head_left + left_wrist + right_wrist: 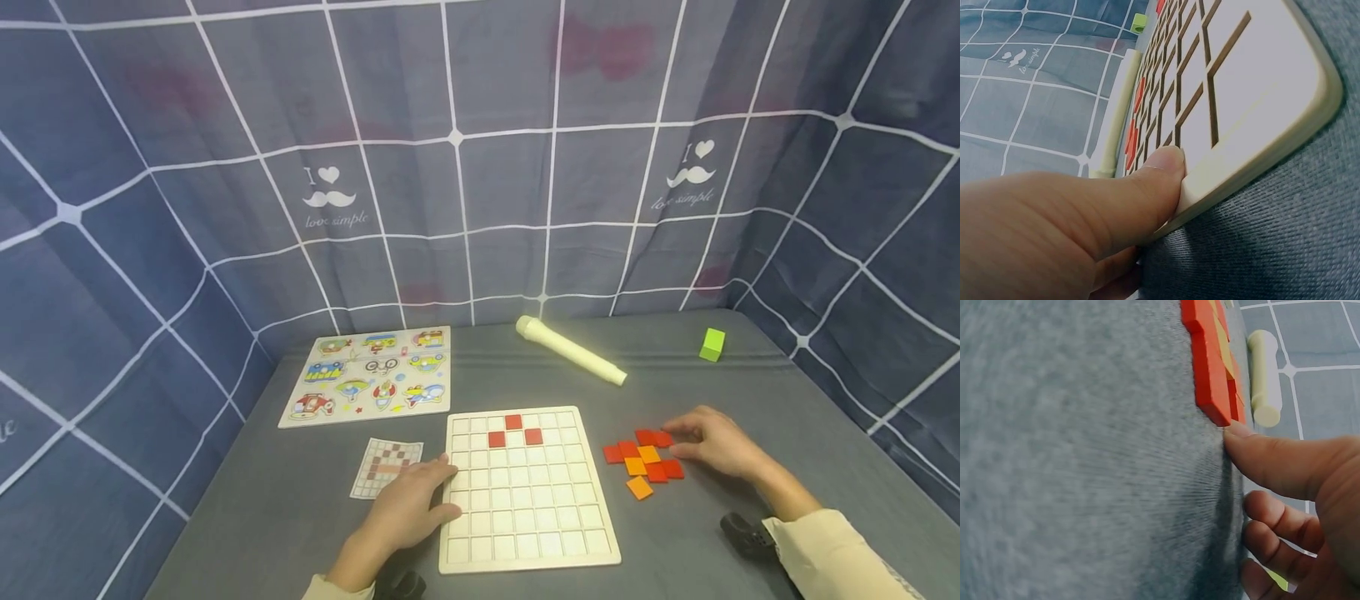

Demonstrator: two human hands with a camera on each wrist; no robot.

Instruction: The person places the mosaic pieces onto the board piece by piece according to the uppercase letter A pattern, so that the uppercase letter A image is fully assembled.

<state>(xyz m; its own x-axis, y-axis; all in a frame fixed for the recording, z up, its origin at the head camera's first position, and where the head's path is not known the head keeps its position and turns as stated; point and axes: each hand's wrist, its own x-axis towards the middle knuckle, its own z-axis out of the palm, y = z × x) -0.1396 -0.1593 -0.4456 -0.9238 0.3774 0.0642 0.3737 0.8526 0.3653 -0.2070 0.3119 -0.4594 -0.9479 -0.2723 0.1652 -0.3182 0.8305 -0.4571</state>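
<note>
A cream wooden grid board point(525, 525) lies flat, three red square tiles point(513, 422) set near its far edge. My left hand point(408, 504) rests at the board's left side, thumb and index fingertip touching the edge. In the left wrist view the thumb point(1160, 169) lies against the board's rim. Beyond the board's right side lies a loose cluster of red and orange tiles point(634, 467). My right hand point(723, 446) is at the cluster's right end, fingers bent loosely around a red tile point(662, 439). The right wrist view shows the thumb tip point(1238, 431) right at a red tile's edge.
A patterned card point(371, 471) lies partly under my left hand. Behind it is a picture puzzle board point(360, 367) with vehicles. A pale yellow stick-shaped thing point(573, 350) and a green block point(712, 344) lie farther back. A checked curtain point(495, 192) surrounds the table.
</note>
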